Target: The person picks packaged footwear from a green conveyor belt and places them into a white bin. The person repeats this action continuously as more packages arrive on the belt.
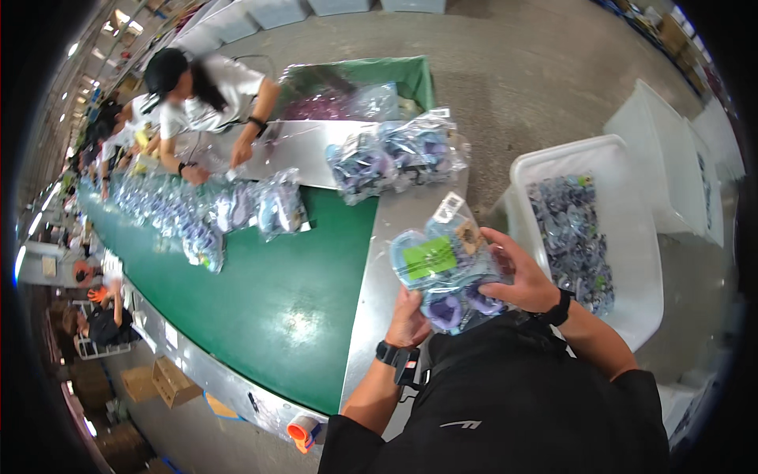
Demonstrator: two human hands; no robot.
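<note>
Between my two hands is a clear plastic bag of light blue and purple clogs (448, 272), with a bright green label on its front and a white tag at its top. My left hand (407, 319) grips the bag's lower left edge, thumb against the front. From the right side my right hand (523, 275) clasps the same bag, thumb across the front and fingers behind it. The bag is held above the metal end of the table (379, 261), close to my body. Beyond it, several similar bagged clogs (399, 154) lie on the metal surface.
A green conveyor belt (300, 268) carries more bagged clogs (170, 213) on the left. A co-worker (213, 103) handles a bag there. To my right stands a white bin (632, 261) part-filled with bags. A green-lined container (414, 75) stands behind the table; a tape roll (302, 430) sits at its near edge.
</note>
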